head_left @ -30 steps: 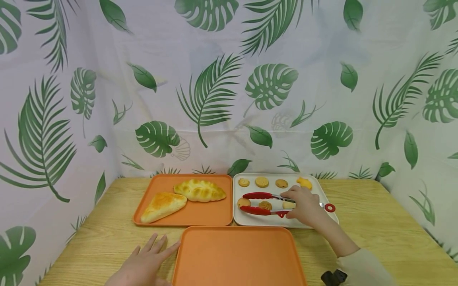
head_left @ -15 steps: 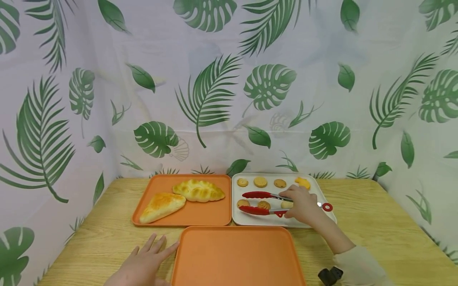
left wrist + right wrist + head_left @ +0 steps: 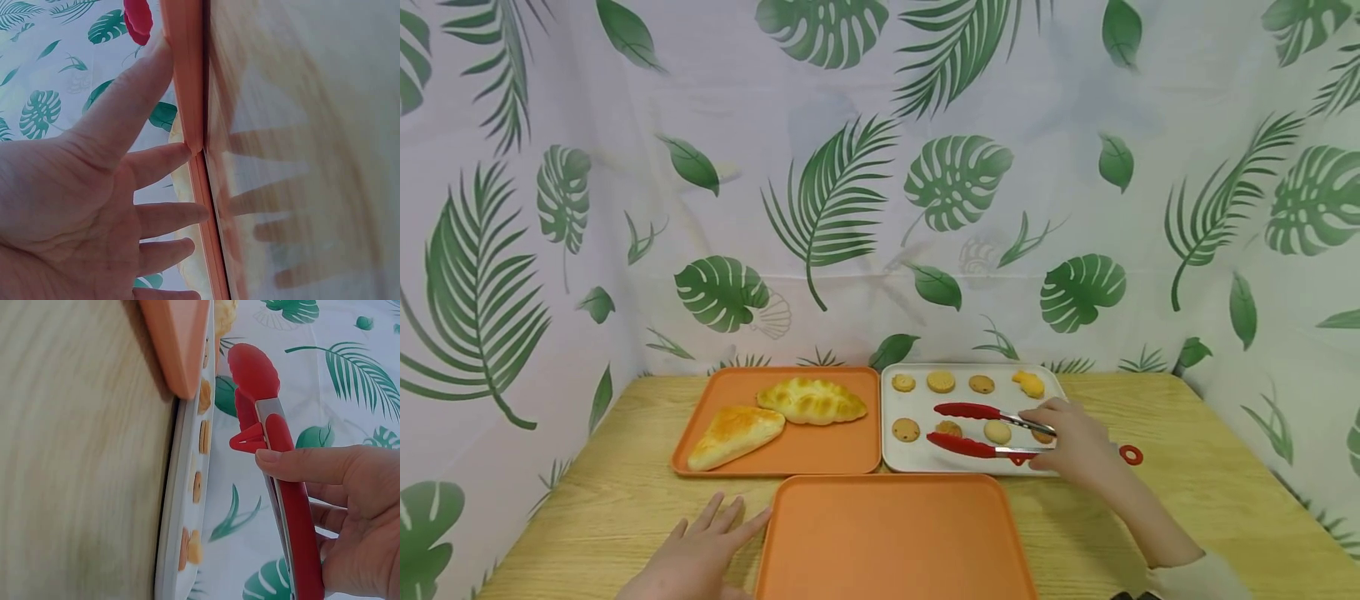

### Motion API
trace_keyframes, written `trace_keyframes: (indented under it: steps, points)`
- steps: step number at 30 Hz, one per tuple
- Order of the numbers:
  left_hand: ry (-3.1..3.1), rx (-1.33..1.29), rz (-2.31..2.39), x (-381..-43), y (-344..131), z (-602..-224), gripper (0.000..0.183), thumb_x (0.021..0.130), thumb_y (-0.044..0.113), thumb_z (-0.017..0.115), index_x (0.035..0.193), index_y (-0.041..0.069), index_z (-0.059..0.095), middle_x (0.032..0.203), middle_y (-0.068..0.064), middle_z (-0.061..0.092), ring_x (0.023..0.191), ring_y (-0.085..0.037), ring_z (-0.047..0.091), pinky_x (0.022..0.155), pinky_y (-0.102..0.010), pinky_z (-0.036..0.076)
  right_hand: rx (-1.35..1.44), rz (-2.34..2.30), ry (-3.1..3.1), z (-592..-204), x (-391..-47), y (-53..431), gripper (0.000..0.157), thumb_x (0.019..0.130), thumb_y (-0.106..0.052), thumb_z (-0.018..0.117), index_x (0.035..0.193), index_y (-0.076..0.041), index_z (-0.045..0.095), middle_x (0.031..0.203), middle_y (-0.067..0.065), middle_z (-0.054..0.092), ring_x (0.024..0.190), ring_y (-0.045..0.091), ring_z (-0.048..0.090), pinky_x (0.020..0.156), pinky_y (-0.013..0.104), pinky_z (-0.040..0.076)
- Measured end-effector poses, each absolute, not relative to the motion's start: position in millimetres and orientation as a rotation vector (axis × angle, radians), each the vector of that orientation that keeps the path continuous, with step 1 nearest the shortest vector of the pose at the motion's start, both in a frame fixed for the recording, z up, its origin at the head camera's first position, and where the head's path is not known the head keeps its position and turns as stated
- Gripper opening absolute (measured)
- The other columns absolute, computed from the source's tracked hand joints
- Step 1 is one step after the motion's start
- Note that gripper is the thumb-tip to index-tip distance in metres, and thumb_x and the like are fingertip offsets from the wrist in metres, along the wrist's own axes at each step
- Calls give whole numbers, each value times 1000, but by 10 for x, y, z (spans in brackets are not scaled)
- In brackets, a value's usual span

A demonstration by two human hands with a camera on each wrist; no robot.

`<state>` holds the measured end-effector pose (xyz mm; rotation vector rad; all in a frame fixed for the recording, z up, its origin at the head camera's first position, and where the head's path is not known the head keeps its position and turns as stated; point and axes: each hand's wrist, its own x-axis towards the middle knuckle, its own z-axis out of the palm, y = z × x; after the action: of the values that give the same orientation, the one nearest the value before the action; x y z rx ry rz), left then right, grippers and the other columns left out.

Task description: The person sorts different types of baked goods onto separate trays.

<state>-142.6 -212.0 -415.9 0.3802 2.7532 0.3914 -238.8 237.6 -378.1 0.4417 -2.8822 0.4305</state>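
My right hand (image 3: 1078,446) grips a pair of red-tipped metal tongs (image 3: 967,412) by the handles above the white tray (image 3: 919,407). The arms of the tongs are spread, with nothing pinched between the tips. In the right wrist view the thumb presses one red handle (image 3: 299,519), and the tips stand above the cookies. Several cookies lie in two rows on the tray, among them a round cookie (image 3: 906,429) and a yellow animal-shaped one (image 3: 1029,383). My left hand (image 3: 696,550) has its fingers spread, fingertips at the left rim of the front orange tray (image 3: 895,533).
Behind the left hand, another orange tray (image 3: 835,450) holds a triangular bread (image 3: 737,435) and a braided loaf (image 3: 812,402). All three trays sit close together on a wooden table (image 3: 587,492). A leaf-patterned cloth (image 3: 850,333) hangs at the back and sides.
The right hand has moved to the right with the tongs, whose tips no longer overlap the leftmost front cookie. The left hand stays by the front tray. The head view has turned slightly right.
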Motion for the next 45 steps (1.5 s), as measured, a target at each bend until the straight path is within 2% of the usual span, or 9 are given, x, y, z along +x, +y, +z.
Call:
trace_keyframes:
  steps: [11, 15, 20, 22, 27, 29, 41, 45]
  points:
    - [2759, 378, 385, -1420, -2121, -4146, 93, 58, 61, 64, 139, 28, 32, 143, -16, 32, 134, -43, 17, 91, -72, 22, 344, 465, -2949, -3876, -2017, 2940, 61, 55, -24, 83, 111, -11, 63, 102, 9, 59, 93, 31, 54, 66, 45, 46]
    - [2752, 385, 383, -1420, -2117, -4143, 94, 58, 60, 64, 140, 28, 32, 144, -16, 32, 135, -42, 17, 91, -72, 22, 322, 455, -2990, -3908, -1879, 3166, 63, 53, -28, 83, 111, -11, 63, 100, 9, 59, 90, 30, 54, 63, 43, 47]
    - [2747, 376, 371, -1434, -2123, -4152, 94, 57, 61, 64, 140, 31, 31, 144, -16, 31, 135, -42, 17, 91, -72, 22, 335, 442, -3063, -3975, -1750, 3412, 64, 54, -34, 82, 111, -11, 63, 99, 4, 58, 86, 21, 53, 64, 33, 46]
    - [2746, 374, 368, -1441, -2124, -4158, 94, 57, 61, 64, 140, 31, 31, 144, -16, 31, 135, -42, 17, 91, -72, 22, 351, 452, -3089, -4000, -1717, 3495, 65, 55, -36, 80, 111, -10, 62, 100, 4, 58, 86, 20, 52, 66, 32, 45]
    - [2751, 374, 364, -1443, -2123, -4168, 95, 56, 62, 64, 140, 31, 30, 144, -16, 31, 135, -42, 17, 91, -72, 21, 337, 555, -3185, -4049, -1695, 3655, 68, 57, -37, 78, 115, -8, 59, 108, 12, 56, 92, 26, 51, 69, 40, 47]
    - [2753, 374, 360, -1442, -2122, -4169, 95, 56, 62, 64, 140, 31, 31, 144, -15, 31, 135, -42, 17, 91, -72, 22, 335, 582, -3225, -4065, -1705, 3699, 69, 58, -37, 78, 117, -8, 58, 109, 13, 56, 92, 26, 51, 69, 39, 47]
    - [2757, 384, 358, -1443, -2115, -4182, 94, 57, 62, 64, 140, 30, 31, 143, -16, 33, 134, -43, 19, 91, -72, 22, 230, 580, -3358, -4136, -1768, 3786, 72, 58, -32, 80, 121, -10, 55, 113, 11, 53, 94, 25, 49, 70, 41, 48]
    - [2757, 382, 359, -1441, -2120, -4187, 95, 57, 64, 63, 140, 31, 31, 143, -16, 33, 134, -43, 18, 91, -72, 22, 261, 480, -3377, -4140, -1769, 3798, 74, 57, -31, 81, 123, -12, 54, 115, 10, 52, 94, 27, 49, 64, 41, 46]
